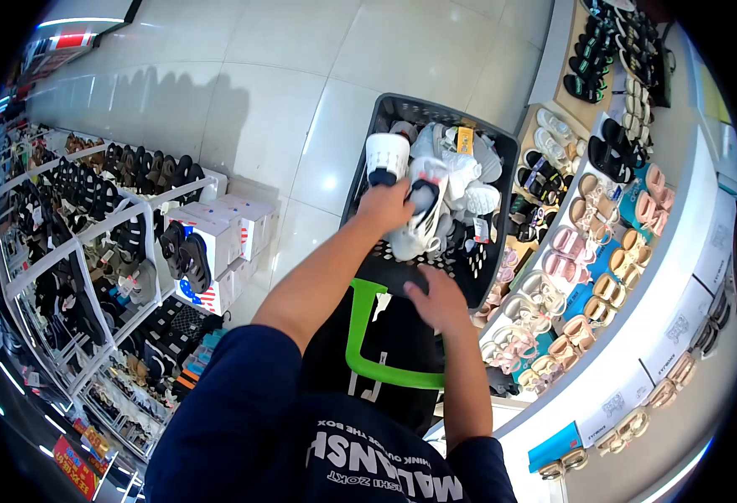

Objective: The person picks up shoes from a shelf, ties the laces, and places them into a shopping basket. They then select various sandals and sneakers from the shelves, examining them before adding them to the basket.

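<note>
A dark grey shopping basket (503,226) in front of me is heaped with shoes. My left hand (385,205) is closed on the dark opening of a white shoe (387,152) at the basket's left side. Just right of that hand lies a white shoe with black stripes and a dark opening (425,201). Other white sneakers (482,199) fill the right part. My right hand (440,300) is at the near end of the basket, thumb and fingers apart, with nothing seen in it. The basket's green handle (358,327) lies folded toward my body.
To the right, a curved shelf (628,335) carries rows of sandals (570,251). On the left stand a white rack (83,260) full of dark shoes and stacked white boxes (226,226) with black sandals (188,260) on one side. Light floor tiles (285,109) stretch beyond the basket.
</note>
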`<action>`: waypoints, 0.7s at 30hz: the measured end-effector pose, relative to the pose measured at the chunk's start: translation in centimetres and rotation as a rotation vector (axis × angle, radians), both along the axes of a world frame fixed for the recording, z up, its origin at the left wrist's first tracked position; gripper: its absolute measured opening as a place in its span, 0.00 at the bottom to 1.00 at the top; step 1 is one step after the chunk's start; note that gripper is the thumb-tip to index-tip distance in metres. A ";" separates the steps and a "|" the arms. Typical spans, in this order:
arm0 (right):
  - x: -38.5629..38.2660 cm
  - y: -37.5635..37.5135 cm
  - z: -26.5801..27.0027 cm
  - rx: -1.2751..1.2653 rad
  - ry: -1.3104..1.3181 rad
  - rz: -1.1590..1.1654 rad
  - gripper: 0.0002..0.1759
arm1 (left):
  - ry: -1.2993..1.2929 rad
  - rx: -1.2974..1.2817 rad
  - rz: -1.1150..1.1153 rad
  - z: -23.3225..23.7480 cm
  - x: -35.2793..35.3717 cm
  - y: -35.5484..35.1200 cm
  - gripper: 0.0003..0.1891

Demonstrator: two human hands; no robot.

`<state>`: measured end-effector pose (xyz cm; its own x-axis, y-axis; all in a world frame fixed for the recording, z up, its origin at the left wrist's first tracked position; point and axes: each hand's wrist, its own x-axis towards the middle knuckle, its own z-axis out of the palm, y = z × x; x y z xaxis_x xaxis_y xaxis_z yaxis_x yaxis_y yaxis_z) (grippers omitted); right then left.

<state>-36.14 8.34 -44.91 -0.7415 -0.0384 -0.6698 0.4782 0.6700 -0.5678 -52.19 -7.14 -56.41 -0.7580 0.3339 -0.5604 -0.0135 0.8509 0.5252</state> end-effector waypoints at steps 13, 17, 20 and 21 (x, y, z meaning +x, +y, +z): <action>6.9 -3.6 10.4 -0.054 0.292 0.015 0.29 | 0.510 -0.019 0.046 21.2 10.2 -3.0 0.11; 10.3 -5.1 13.3 -0.033 0.321 0.117 0.36 | 0.647 0.028 0.090 28.1 11.4 -4.4 0.08; 11.7 -6.5 13.5 0.094 0.228 0.221 0.36 | 0.694 0.057 0.074 32.7 13.3 -5.4 0.08; 12.7 -6.9 12.7 0.176 0.299 0.255 0.35 | 0.710 0.062 0.075 34.2 14.3 -5.7 0.08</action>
